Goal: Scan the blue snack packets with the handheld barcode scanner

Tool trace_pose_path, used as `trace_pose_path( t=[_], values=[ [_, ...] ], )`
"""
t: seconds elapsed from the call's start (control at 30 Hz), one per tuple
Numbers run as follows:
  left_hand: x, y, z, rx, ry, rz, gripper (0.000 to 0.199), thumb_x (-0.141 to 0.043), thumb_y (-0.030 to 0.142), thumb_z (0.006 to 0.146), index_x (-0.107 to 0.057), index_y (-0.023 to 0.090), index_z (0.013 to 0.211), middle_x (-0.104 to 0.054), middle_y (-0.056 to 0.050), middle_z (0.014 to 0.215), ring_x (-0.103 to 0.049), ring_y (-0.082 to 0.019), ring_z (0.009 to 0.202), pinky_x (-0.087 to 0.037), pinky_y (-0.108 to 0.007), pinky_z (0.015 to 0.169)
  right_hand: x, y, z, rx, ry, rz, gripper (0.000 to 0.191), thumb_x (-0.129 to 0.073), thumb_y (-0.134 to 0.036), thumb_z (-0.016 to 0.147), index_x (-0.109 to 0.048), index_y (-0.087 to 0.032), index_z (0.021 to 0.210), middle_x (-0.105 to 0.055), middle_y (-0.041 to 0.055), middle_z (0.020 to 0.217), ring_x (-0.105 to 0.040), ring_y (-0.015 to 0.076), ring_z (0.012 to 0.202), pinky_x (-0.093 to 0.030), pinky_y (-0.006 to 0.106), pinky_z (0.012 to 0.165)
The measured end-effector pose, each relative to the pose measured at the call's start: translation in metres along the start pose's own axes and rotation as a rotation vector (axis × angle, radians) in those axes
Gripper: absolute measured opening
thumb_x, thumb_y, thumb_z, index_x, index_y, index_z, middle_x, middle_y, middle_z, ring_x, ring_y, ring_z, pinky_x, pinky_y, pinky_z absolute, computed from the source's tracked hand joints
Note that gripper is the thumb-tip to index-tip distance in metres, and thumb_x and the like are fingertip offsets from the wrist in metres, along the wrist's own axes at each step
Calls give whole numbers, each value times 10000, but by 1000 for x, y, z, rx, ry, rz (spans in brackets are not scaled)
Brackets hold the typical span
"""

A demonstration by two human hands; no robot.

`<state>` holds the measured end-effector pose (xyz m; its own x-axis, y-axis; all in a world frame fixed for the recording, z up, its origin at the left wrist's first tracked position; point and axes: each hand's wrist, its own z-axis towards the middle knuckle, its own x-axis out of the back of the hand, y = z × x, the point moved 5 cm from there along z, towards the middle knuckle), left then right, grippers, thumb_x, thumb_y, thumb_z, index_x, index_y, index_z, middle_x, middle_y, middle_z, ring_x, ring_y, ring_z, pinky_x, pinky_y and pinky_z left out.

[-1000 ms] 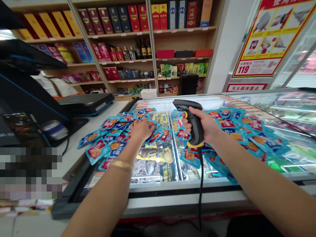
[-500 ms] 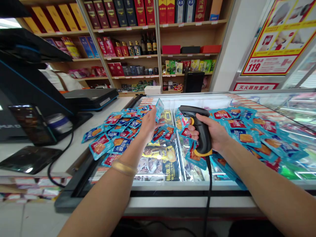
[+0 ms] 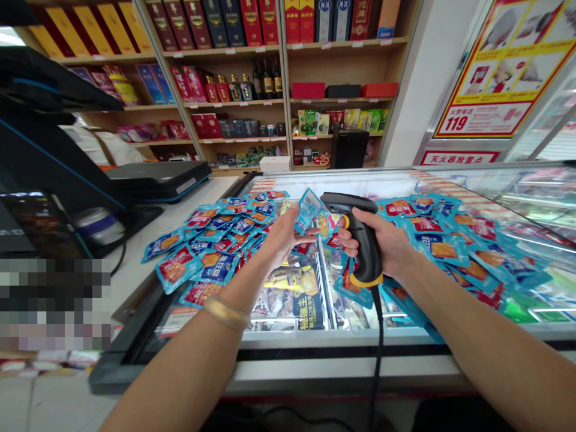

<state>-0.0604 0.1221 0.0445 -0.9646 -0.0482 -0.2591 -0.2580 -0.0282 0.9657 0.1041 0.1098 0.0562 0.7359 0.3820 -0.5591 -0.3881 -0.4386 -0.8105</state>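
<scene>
My left hand (image 3: 284,239) holds a small light-blue snack packet (image 3: 308,211) upright, its printed back turned toward me. Just to the right, my right hand (image 3: 375,240) is wrapped round the grip of a black and yellow barcode scanner (image 3: 365,249). The scanner's head points left at the packet, a short way apart from it. A heap of blue and red snack packets (image 3: 220,264) lies left of my left hand on the freezer's glass top. Another spread of the same packets (image 3: 443,247) lies beyond my right wrist.
Beneath is a glass-topped chest freezer (image 3: 279,351) with goods inside. The scanner's cable (image 3: 379,336) hangs over its front edge. At left stand a black scale (image 3: 157,177) and a phone (image 3: 42,225) on a counter. Shelves of boxes and bottles (image 3: 270,78) rise behind.
My left hand has moved a little to the right and turned the packet, so its back now shows and sits nearer the scanner. My right hand keeps its grip on the scanner.
</scene>
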Motion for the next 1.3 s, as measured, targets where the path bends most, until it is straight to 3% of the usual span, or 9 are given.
trace_pose_path(
  t=[0.2, 0.43, 0.57, 0.7, 0.8, 0.9, 1.0, 1.13, 1.3],
  values=[
    [-1, 0, -1, -23, -9, 15, 339, -484, 469, 905, -606, 153, 927, -702, -114, 961, -706, -252, 862, -570, -494, 820, 2, 2, 1, -12, 5, -19, 260, -622, -381, 825, -556, -159, 707, -548, 10, 620, -461, 83, 469, -439, 192, 435],
    [-1, -2, 1, -77, -38, 64, 352, -478, 465, 904, -627, 148, 938, -685, -90, 962, -700, -228, 840, -574, -462, 806, -2, -1, 1, 24, -31, -12, 222, -614, -380, 819, -561, -170, 768, -530, 1, 615, -450, 85, 470, -426, 187, 430],
    [-6, 2, 0, -186, -44, 202, 370, -483, 438, 904, -621, 175, 1125, -644, -81, 1150, -671, -211, 934, -555, -424, 857, 6, -20, -8, 101, 6, 21, 219, -609, -389, 815, -559, -180, 769, -512, 0, 634, -421, 89, 463, -431, 205, 418],
    [-29, 6, 0, -289, -124, 479, 465, -489, 412, 903, -533, 193, 1311, -631, -104, 1203, -635, -223, 1002, -523, -416, 898, 31, -51, -32, 207, 86, 3, 213, -582, -402, 828, -574, -191, 795, -475, -1, 648, -401, 97, 472, -430, 217, 407],
    [-60, 8, -3, -477, -226, 735, 447, -491, 368, 906, -523, 207, 1322, -601, -122, 1253, -588, -236, 1091, -466, -442, 980, 59, -66, -54, 260, 161, 17, 193, -587, -387, 822, -576, -195, 815, -456, -4, 651, -386, 93, 470, -420, 209, 398],
    [-96, 1, -12, -676, -348, 945, 444, -506, 326, 901, -496, 254, 1339, -559, -108, 1298, -500, -240, 1221, -397, -454, 1061, 85, -69, -72, 272, 211, 0, 192, -594, -394, 813, -570, -204, 820, -452, -4, 647, -380, 98, 462, -416, 220, 389],
    [-124, -12, -18, -788, -450, 1094, 471, -540, 317, 880, -485, 265, 1345, -526, -101, 1331, -457, -247, 1267, -352, -472, 1093, 101, -67, -82, 292, 232, -17, 191, -586, -393, 816, -563, -204, 809, -455, -3, 639, -386, 104, 455, -427, 235, 390],
    [-142, -29, -18, -771, -504, 1283, 444, -567, 349, 865, -530, 285, 1302, -512, -61, 1384, -340, -281, 1373, -197, -559, 1143, 111, -62, -89, 291, 245, -9, 200, -588, -397, 811, -551, -201, 792, -465, 4, 639, -405, 109, 462, -432, 235, 383],
    [-142, -33, -20, -670, -519, 1332, 453, -550, 392, 877, -523, 290, 1317, -458, -53, 1455, -273, -302, 1415, -128, -609, 1140, 112, -56, -90, 223, 281, 80, 184, -621, -365, 789, -547, -196, 779, -478, 3, 638, -422, 92, 475, -424, 198, 393]
  ],
)
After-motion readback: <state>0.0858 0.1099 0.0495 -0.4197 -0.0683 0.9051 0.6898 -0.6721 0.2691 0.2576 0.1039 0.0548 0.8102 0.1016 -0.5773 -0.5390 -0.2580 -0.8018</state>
